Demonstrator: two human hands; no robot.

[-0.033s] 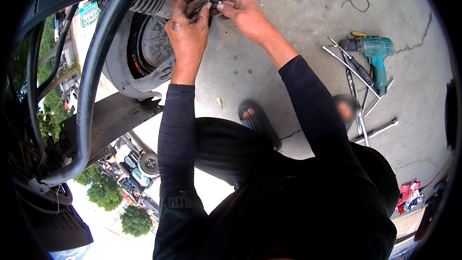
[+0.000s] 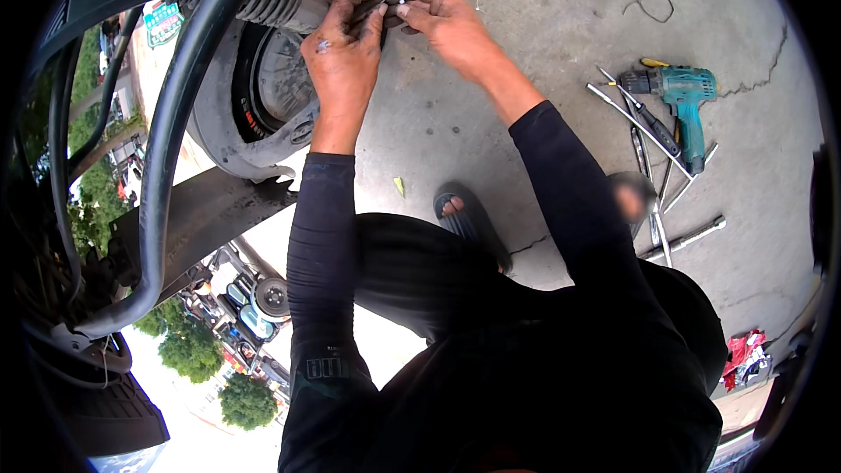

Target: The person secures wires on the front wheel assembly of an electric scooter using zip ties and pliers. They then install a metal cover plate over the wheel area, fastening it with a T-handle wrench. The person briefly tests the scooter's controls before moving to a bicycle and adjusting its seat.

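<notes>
My two hands meet at the top of the head view, beside a vehicle's wheel. Thumb and fingers of my left hand (image 2: 340,48) are pinched together at a small part whose kind I cannot make out. From the other side my right hand (image 2: 442,24) pinches at the same spot, a tiny white speck showing by its thumb tip. Dark grime covers the fingers of both. Just left of my left hand are a ribbed rubber boot (image 2: 260,2) and the wheel hub (image 2: 285,79). The fingers hide most of what lies between them.
A thick black tube (image 2: 166,166) curves down the left side. On the concrete floor to the right lie a teal cordless drill (image 2: 688,88), a screwdriver (image 2: 655,127), several metal rods and a long-handled wrench (image 2: 692,235). A red and white rag (image 2: 745,357) lies farther down.
My fingertips have shifted slightly around the small part, and the left fingers sit a touch lower. Nothing else has visibly moved.
</notes>
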